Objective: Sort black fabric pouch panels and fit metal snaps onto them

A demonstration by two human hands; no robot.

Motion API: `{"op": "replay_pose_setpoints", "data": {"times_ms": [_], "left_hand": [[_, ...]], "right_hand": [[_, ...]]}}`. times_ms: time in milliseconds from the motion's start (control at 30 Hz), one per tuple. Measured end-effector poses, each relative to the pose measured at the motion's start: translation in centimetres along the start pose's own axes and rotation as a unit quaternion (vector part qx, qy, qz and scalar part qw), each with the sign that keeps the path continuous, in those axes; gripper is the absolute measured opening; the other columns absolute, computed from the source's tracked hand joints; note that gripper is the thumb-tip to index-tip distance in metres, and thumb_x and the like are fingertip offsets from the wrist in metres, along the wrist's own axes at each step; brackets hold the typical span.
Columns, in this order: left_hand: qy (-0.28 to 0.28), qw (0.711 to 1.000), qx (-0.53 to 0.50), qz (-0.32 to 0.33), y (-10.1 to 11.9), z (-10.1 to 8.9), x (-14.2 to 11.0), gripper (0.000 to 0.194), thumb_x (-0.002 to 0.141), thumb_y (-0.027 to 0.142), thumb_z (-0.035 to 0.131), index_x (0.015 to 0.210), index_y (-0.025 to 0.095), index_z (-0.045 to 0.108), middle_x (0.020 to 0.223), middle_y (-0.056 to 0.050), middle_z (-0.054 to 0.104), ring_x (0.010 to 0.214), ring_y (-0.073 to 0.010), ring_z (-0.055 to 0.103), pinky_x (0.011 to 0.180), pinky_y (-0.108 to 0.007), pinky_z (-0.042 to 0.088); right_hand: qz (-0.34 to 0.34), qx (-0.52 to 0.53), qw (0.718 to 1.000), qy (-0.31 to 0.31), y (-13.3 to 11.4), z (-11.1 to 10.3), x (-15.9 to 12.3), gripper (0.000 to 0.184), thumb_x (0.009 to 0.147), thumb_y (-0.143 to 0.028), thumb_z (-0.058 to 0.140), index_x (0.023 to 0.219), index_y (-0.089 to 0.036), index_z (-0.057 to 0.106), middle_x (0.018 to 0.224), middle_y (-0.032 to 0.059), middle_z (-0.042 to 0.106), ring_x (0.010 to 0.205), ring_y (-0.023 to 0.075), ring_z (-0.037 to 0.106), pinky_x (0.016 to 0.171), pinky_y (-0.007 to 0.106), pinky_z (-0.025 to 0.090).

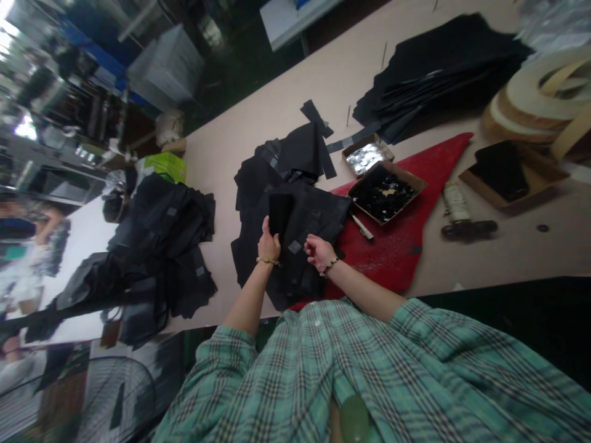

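Observation:
My left hand (268,246) is closed at the lower edge of a narrow, dark black fabric piece (279,212) that stands out over the pile. My right hand (319,252) hovers just to the right, its fingers curled in; whatever they may pinch is too small to make out. Between the hands a small grey square patch (294,247) shows on one of the black pieces. Under both hands spreads a loose pile of black fabric pieces (318,206), overlapping one another. A bracelet circles each wrist.
Right of the pile, a red sheet (392,258) carries a box of small black parts (385,192), a box of shiny metal pieces (367,157) and a pale pen-like tool (362,227). Beyond lie stacked black sheets (434,67) and tape rolls (540,92). More black pieces (161,215) lie left.

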State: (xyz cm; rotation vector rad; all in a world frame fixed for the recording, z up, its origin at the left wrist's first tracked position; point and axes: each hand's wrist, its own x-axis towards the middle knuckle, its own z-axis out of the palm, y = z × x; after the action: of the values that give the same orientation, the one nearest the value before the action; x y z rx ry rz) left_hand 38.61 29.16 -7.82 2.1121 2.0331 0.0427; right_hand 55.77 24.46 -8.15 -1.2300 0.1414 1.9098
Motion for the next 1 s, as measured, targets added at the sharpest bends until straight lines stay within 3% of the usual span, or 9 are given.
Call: {"op": "replay_pose_setpoints", "data": {"times_ms": [33, 100, 200, 333, 433, 567, 667, 867, 1000], "left_hand": [[-0.012, 1.0, 0.007, 0.013, -0.3, -0.3, -0.1, 0.063, 0.094, 0.021, 0.04, 0.155, 0.027, 0.023, 0.142, -0.009, 0.052, 0.107, -0.0232, 0.064, 0.09, -0.036, 0.053], [-0.07, 0.994, 0.041, 0.073, -0.5, -0.9, -0.6, 0.06, 0.093, 0.016, 0.041, 0.15, 0.035, 0.036, 0.149, -0.004, 0.045, 0.109, -0.0221, 0.063, 0.089, -0.035, 0.053], [-0.121, 0.978, 0.085, 0.149, 0.2, -1.2, -2.0, 0.042, 0.094, 0.024, 0.044, 0.134, 0.033, 0.055, 0.15, -0.001, 0.042, 0.116, -0.0221, 0.059, 0.088, -0.034, 0.054], [-0.093, 0.975, 0.113, 0.169, 1.8, -0.6, -3.4, 0.048, 0.087, 0.045, 0.06, 0.129, 0.023, 0.055, 0.149, -0.007, 0.043, 0.121, -0.0264, 0.052, 0.094, -0.036, 0.052], [-0.082, 0.974, 0.132, 0.165, 2.5, 0.0, -3.8, 0.046, 0.085, 0.043, 0.063, 0.126, 0.021, 0.057, 0.148, -0.008, 0.044, 0.117, -0.0273, 0.053, 0.094, -0.037, 0.052], [-0.078, 0.973, 0.134, 0.17, 2.7, 0.5, -3.8, 0.035, 0.09, 0.038, 0.055, 0.12, 0.021, 0.061, 0.149, -0.008, 0.044, 0.115, -0.0274, 0.055, 0.09, -0.038, 0.053], [-0.071, 0.982, 0.099, 0.141, 2.0, 0.3, -2.9, 0.031, 0.094, 0.029, 0.045, 0.119, 0.021, 0.063, 0.145, -0.007, 0.051, 0.112, -0.0237, 0.06, 0.093, -0.036, 0.052], [-0.005, 1.0, 0.005, -0.025, -1.4, -1.2, 0.0, 0.034, 0.097, 0.027, 0.041, 0.119, 0.016, 0.065, 0.115, -0.011, 0.07, 0.107, -0.0242, 0.066, 0.096, -0.035, 0.05], [0.021, 1.0, -0.007, -0.01, -1.2, -1.3, -1.0, 0.039, 0.097, 0.027, 0.043, 0.133, 0.023, 0.055, 0.118, -0.008, 0.069, 0.102, -0.0235, 0.067, 0.09, -0.035, 0.052]], "right_hand": [[0.008, 0.011, 1.0, 0.008, 0.2, -0.4, -0.4, 0.012, 0.09, -0.016, 0.054, 0.102, -0.021, 0.054, 0.063, -0.0051, 0.052, 0.046, 0.0062, 0.042, 0.037, 0.014, 0.024], [0.038, 0.03, 0.999, -0.008, 0.4, -1.2, -0.9, 0.001, 0.092, -0.018, 0.052, 0.091, -0.018, 0.053, 0.063, -0.0041, 0.052, 0.046, 0.0057, 0.041, 0.036, 0.015, 0.024], [0.073, 0.048, 0.996, -0.032, 0.3, -1.5, -1.0, 0.014, 0.095, -0.02, 0.049, 0.081, -0.017, 0.051, 0.063, -0.0032, 0.052, 0.045, 0.0053, 0.041, 0.036, 0.015, 0.023], [0.104, 0.057, 0.992, -0.041, -0.1, -0.6, -0.7, 0.017, 0.095, -0.02, 0.049, 0.079, -0.016, 0.051, 0.063, -0.0027, 0.053, 0.045, 0.0056, 0.042, 0.035, 0.016, 0.022], [0.086, 0.057, 0.994, -0.029, 0.0, 0.0, -0.8, 0.017, 0.096, -0.022, 0.05, 0.08, -0.017, 0.051, 0.063, -0.0028, 0.052, 0.044, 0.0056, 0.041, 0.035, 0.016, 0.021], [0.063, 0.066, 0.996, 0.008, 0.5, -0.5, -1.4, 0.015, 0.095, -0.02, 0.05, 0.08, -0.017, 0.05, 0.061, -0.0043, 0.049, 0.044, 0.0053, 0.039, 0.035, 0.015, 0.021], [0.062, 0.063, 0.996, 0.027, 0.7, -1.5, -1.7, 0.013, 0.094, -0.02, 0.051, 0.082, -0.017, 0.052, 0.061, -0.0045, 0.048, 0.044, 0.0051, 0.038, 0.035, 0.015, 0.022], [0.055, 0.046, 0.997, 0.022, 1.0, -2.5, -1.6, 0.011, 0.092, -0.02, 0.054, 0.082, -0.016, 0.056, 0.062, -0.0038, 0.05, 0.044, 0.0049, 0.036, 0.035, 0.015, 0.02], [0.063, 0.038, 0.997, 0.01, 1.0, -2.4, -1.3, 0.017, 0.093, -0.021, 0.055, 0.077, -0.015, 0.053, 0.063, -0.0028, 0.051, 0.046, 0.0049, 0.038, 0.035, 0.015, 0.021]]}}
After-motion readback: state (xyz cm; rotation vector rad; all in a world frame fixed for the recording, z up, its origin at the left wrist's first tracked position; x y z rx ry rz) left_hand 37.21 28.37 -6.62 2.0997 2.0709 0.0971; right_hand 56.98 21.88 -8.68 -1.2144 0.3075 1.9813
